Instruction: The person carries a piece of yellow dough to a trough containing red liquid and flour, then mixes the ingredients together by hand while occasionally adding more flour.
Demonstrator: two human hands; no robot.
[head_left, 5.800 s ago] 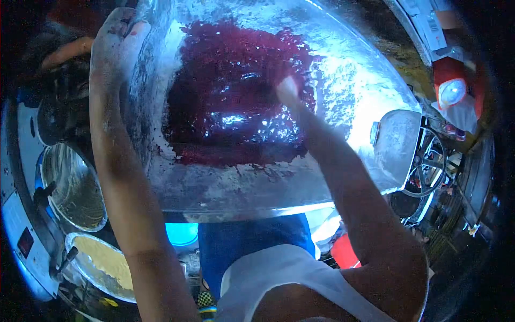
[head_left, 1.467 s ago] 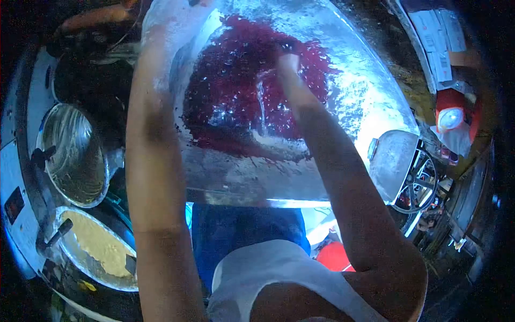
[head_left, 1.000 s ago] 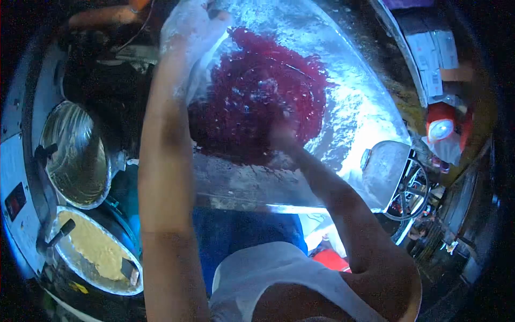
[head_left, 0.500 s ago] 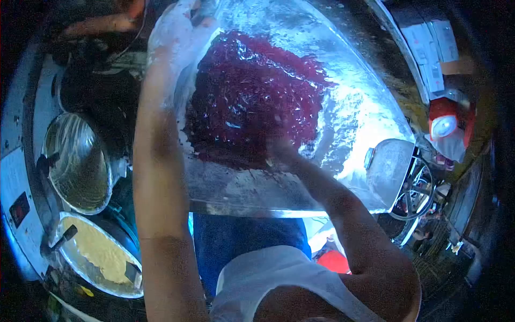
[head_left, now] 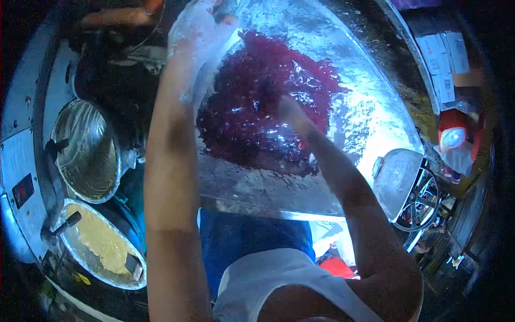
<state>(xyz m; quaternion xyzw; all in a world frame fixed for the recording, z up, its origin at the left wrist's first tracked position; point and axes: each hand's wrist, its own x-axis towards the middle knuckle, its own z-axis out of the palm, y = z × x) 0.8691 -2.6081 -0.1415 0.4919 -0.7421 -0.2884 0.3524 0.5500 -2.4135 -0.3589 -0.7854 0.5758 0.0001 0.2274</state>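
Observation:
A wide metal trough (head_left: 370, 123) holds a wet, dark red mass (head_left: 252, 96) spread over its floor. My left hand (head_left: 201, 27), coated whitish, is at the trough's upper left rim, thumb apart and fingers appearing wrapped over the edge. Motion smears my right hand (head_left: 289, 110), which is at the middle of the red mass; its fingers are blurred and partly lost in the mass, so whether it grips anything cannot be made out.
A round metal vessel (head_left: 88, 153) stands at the left, above an oval one (head_left: 131, 284) holding a yellowish mass. A spoked handwheel (head_left: 421, 201) sits beside the trough's right end. White boxes (head_left: 442, 64) and a red-and-white object (head_left: 455, 138) lie farther right.
My right hand has moved up and slightly right across the red mass, whose surface looks different. The whole view has shifted a little to the right; my left hand stays at the rim.

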